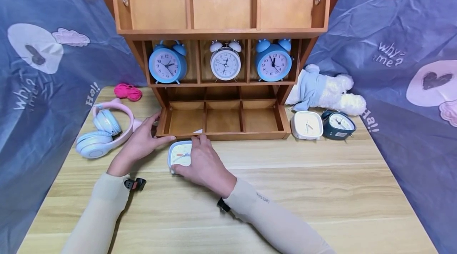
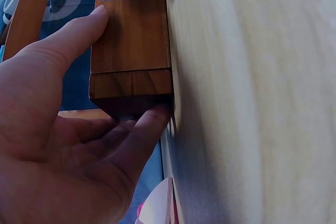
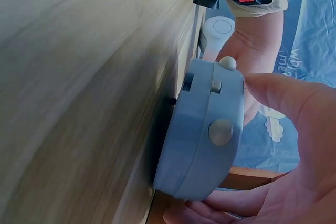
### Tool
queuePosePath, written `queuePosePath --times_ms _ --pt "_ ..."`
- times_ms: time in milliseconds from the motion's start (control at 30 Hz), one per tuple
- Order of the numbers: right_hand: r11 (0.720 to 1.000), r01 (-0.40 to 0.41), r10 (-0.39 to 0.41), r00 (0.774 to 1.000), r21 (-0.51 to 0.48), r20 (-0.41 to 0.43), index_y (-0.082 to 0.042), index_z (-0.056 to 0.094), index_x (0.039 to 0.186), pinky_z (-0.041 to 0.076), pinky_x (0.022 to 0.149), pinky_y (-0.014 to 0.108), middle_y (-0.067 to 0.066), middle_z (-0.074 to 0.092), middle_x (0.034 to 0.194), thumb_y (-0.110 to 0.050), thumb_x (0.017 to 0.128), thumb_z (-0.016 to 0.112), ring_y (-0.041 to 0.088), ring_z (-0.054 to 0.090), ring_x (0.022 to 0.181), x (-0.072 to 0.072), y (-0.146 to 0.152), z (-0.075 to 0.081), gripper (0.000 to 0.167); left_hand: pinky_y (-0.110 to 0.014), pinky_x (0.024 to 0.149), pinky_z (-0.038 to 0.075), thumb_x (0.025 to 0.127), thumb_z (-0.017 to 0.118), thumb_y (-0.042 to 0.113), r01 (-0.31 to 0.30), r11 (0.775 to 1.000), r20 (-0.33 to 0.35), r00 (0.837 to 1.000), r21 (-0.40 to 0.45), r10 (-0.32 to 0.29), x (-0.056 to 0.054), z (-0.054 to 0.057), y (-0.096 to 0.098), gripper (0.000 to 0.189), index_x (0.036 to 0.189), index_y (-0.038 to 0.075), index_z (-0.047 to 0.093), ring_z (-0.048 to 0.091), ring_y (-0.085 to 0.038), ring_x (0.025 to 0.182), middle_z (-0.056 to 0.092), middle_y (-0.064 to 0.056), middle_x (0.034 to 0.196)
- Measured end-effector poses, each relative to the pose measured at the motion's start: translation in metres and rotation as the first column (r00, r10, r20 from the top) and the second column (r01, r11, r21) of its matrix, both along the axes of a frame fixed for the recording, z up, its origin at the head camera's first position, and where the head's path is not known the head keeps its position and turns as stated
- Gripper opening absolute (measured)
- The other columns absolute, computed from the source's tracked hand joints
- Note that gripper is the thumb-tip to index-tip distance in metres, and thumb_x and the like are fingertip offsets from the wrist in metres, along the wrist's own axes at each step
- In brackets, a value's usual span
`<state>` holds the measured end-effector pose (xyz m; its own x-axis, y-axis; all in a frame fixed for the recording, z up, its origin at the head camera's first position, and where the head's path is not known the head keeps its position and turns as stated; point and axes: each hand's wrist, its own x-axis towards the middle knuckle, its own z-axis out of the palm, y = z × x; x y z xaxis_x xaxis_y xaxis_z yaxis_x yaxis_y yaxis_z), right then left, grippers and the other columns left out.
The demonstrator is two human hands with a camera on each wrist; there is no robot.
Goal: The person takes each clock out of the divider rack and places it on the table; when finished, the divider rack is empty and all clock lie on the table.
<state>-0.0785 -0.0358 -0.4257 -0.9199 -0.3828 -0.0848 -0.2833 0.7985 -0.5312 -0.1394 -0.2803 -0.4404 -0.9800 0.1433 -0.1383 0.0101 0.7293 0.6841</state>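
My right hand (image 1: 208, 164) pinches a pale blue, square-cornered alarm clock (image 1: 180, 152), thumb at the near edge and fingers at the far edge. The clock is on the table just in front of the wooden shelf (image 1: 221, 137), and part of its dial is hidden by the hand. In the right wrist view, its blue casing (image 3: 199, 135) shows small knobs. Around the shelf's lower left corner, my left hand (image 1: 144, 139) keeps its thumb along the front and its fingers at the side. The left wrist view shows these fingers (image 2: 139, 148) bent by the wood.
Three twin-bell clocks (image 1: 226, 63) stand in the middle row. Right of the shelf are a white clock (image 1: 307, 125), a dark green clock (image 1: 339, 125) and a plush toy (image 1: 321, 89). Headphones (image 1: 94, 143) and a pink yarn bundle (image 1: 127, 91) lie left.
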Motion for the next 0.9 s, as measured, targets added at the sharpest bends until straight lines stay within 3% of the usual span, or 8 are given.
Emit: queuePosePath --times_ms 267,500,633,900 --pt "0.998 0.007 -0.008 1.0 -0.069 -0.008 0.002 0.047 0.165 0.055 0.123 0.042 0.019 0.052 0.165 -0.06 0.094 0.086 0.031 0.058 0.147 0.0 0.011 0.002 0.102 -0.072 0.129 0.04 0.099 0.087 0.05 0.002 1.0 -0.003 1.0 -0.013 -0.002 0.0 0.001 -0.001 0.117 0.18 0.005 0.015 0.04 -0.059 0.16 0.026 -0.034 0.182" --pt "0.992 0.007 -0.013 0.999 -0.127 -0.047 0.001 0.053 0.161 0.055 0.121 0.044 0.016 0.059 0.156 -0.056 0.094 0.087 0.03 0.061 0.139 0.0 0.025 0.005 0.095 -0.073 0.13 0.037 0.099 0.086 0.05 0.006 1.0 -0.005 1.0 -0.016 -0.006 0.0 0.0 -0.001 0.117 0.18 0.005 0.015 0.037 -0.059 0.162 0.024 -0.035 0.182" --pt "0.982 0.009 -0.021 0.998 -0.187 -0.06 0.002 0.054 0.16 0.058 0.118 0.045 0.015 0.061 0.149 -0.053 0.095 0.087 0.03 0.063 0.135 -0.001 0.037 0.012 0.091 -0.073 0.13 0.037 0.099 0.086 0.05 0.005 1.0 -0.007 1.0 -0.015 -0.005 0.0 0.0 -0.001 0.117 0.18 0.004 0.015 0.036 -0.059 0.162 0.024 -0.035 0.181" --pt "0.953 0.068 -0.101 0.99 -0.294 -0.099 -0.004 0.052 0.164 0.055 0.122 0.052 0.014 0.057 0.159 -0.046 0.095 0.089 0.034 0.062 0.144 -0.006 0.071 0.032 0.089 -0.072 0.128 0.041 0.099 0.086 0.049 0.004 1.0 -0.004 1.0 -0.008 -0.004 -0.001 -0.001 0.0 0.116 0.18 0.005 0.016 0.041 -0.058 0.159 0.026 -0.034 0.181"
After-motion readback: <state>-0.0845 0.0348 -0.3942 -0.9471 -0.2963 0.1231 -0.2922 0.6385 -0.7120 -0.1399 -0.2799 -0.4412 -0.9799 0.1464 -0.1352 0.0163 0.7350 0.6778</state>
